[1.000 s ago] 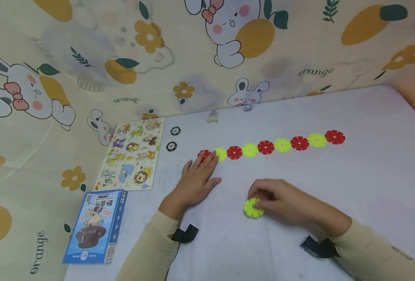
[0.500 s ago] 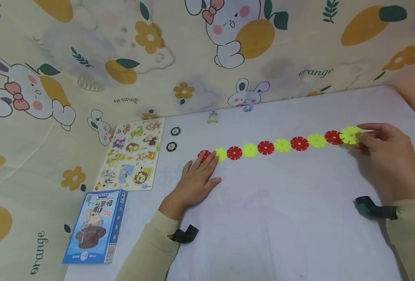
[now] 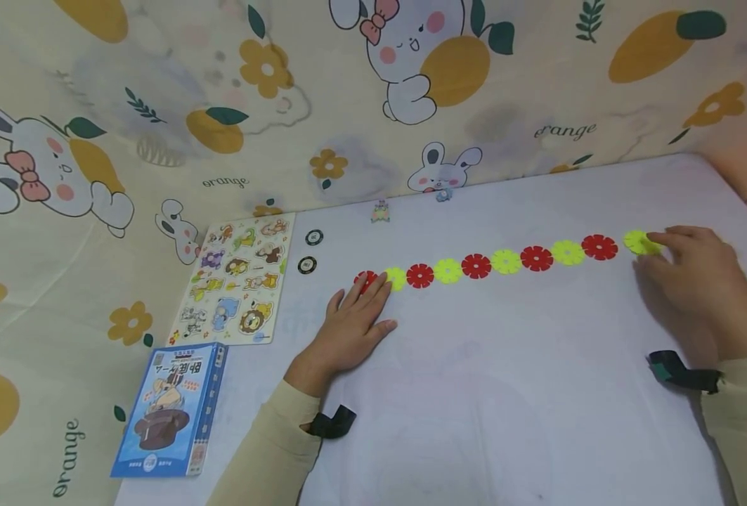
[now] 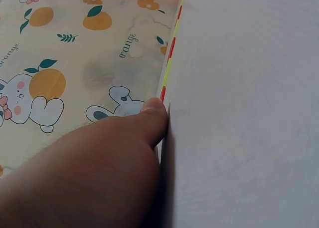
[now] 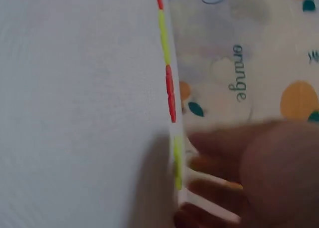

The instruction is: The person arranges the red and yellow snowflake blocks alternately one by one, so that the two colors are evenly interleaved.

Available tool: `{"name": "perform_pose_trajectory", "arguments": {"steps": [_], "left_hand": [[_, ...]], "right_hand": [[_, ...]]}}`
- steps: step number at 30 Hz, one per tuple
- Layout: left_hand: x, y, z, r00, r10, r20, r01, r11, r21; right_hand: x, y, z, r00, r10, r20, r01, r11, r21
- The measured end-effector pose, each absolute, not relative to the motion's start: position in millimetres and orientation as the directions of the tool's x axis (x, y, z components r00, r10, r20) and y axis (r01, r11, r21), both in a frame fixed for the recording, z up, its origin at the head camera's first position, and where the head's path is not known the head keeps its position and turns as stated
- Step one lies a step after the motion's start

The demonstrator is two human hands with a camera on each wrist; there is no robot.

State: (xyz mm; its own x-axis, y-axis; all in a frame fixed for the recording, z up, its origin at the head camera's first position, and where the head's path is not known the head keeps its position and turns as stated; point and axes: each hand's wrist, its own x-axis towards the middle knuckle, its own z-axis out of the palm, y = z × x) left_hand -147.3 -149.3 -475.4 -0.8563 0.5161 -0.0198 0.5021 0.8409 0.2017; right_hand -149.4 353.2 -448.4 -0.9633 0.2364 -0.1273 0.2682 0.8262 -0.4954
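Observation:
My left hand [image 3: 351, 334] rests on the white table with straight fingers. Its fingertips cover part of a red notched disc [image 3: 367, 277] and touch the edge of a yellow-green one [image 3: 397, 280]. From there a row of alternating red and yellow-green discs runs right to a red disc [image 3: 599, 247]. Just past it, across a small gap, another yellow-green disc [image 3: 637, 242] lies flat. My right hand [image 3: 705, 274] has its index fingertip on that disc's right edge. In the right wrist view, the fingers look loosely spread beside the disc [image 5: 177, 163].
A sheet of animal stickers [image 3: 234, 277] and a blue box [image 3: 169, 409] lie at left. Two black-and-white round chips [image 3: 313, 237] sit beside the sheet. Small figures [image 3: 381, 211] stand near the back, before a patterned cloth wall [image 3: 221, 84].
My right hand carried the yellow-green disc from the near middle of the table to the row's right end. It then set it down and loosened its grip. My left hand stayed put.

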Motion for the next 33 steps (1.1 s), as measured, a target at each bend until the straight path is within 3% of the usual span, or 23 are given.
{"name": "perform_pose_trajectory", "arguments": {"steps": [2, 7, 16, 33], "left_hand": [[-147.2, -149.2, -475.8, -0.856, 0.516, -0.018, 0.502, 0.84, 0.204], [-147.3, -148.7, -475.8, -0.856, 0.518, -0.016, 0.505, 0.84, 0.197], [-146.5, -148.3, -474.2, -0.855, 0.518, -0.007, 0.507, 0.841, 0.189], [-146.3, -146.5, -483.1, -0.85, 0.526, -0.008, 0.511, 0.829, 0.225]], "right_hand": [[-149.2, 348.7, -446.4, -0.985, 0.135, -0.105, 0.166, 0.902, -0.398], [-148.8, 344.0, -447.2, -0.993, 0.006, -0.114, 0.046, 0.936, -0.349], [-150.3, 341.0, -454.6, -0.992, 0.053, -0.112, 0.089, 0.933, -0.349], [-145.4, 337.5, -450.0, -0.994, 0.019, -0.11, 0.058, 0.929, -0.365]]}}
